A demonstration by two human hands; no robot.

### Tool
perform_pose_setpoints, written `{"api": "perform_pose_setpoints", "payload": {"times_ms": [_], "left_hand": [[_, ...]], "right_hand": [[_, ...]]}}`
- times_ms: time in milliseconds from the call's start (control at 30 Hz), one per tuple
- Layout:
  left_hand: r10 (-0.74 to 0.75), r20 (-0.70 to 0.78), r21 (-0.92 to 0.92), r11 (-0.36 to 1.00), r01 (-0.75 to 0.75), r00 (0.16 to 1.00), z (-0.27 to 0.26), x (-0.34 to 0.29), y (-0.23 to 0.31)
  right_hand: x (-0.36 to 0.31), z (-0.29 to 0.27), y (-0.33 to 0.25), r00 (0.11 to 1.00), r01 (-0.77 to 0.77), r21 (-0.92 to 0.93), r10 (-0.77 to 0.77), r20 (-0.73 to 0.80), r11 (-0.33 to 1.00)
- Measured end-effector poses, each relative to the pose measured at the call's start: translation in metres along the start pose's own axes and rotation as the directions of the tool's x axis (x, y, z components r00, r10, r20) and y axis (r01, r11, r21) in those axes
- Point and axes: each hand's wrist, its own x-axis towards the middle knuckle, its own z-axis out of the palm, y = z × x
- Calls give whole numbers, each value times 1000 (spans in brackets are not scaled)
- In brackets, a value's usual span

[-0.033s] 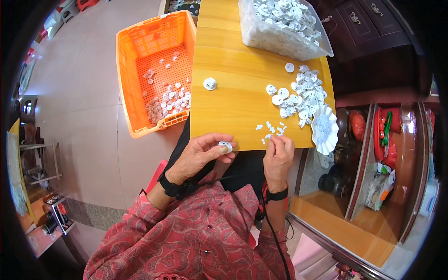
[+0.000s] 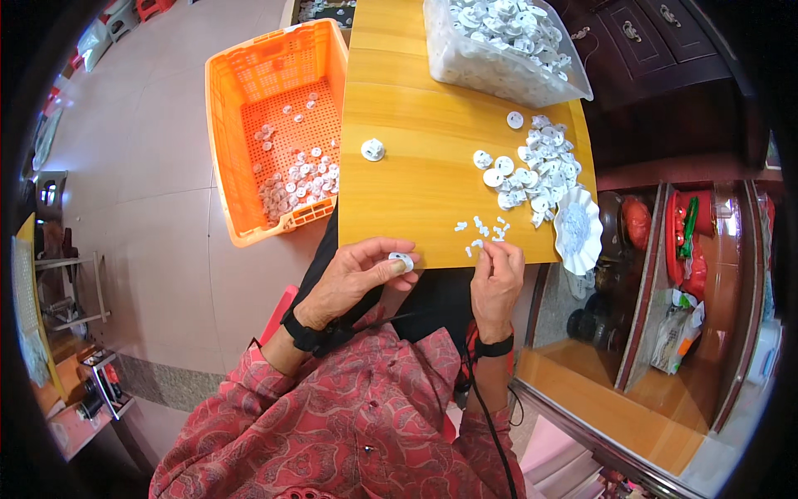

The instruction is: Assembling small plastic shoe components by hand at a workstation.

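Pinching a white round part (image 2: 401,259) between thumb and fingers of the left hand (image 2: 353,281), at the near edge of the wood-grained table (image 2: 403,204). To the right of that, by the right hand (image 2: 496,281) and much nearer to it, small white pegs (image 2: 485,231), scattered ahead of its fingertips and slightly to their left: short, stubby, long axes pointing mixed ways. Cannot tell whether any is caught between its close-set thumb and forefinger. Beyond, apparently plastic, smooth and flat-faced, in the heap of parts (image 2: 544,166); fluted at the dish (image 2: 593,241); perforated in the orange crate (image 2: 249,60).
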Motion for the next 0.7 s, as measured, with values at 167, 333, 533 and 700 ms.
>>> {"api": "perform_pose_setpoints", "payload": {"times_ms": [167,333,533,700], "left_hand": [[-15,-1,-2,1000,15,1000,-1,0,0],[-20,-14,-8,1000,19,1000,-1,-1,2],[-27,-20,-59,998,26,999,-2,-3,3],[-11,6,-94,996,11,1000,-5,-4,1]], "right_hand": [[6,2,0,997,11,-51,-15,-70,999],[7,4,3,999,-4,70,7,-41,998],[11,4,-1,997,-69,100,73,-38,993],[13,4,-15,998,54,22,-54,-23,998]]}}
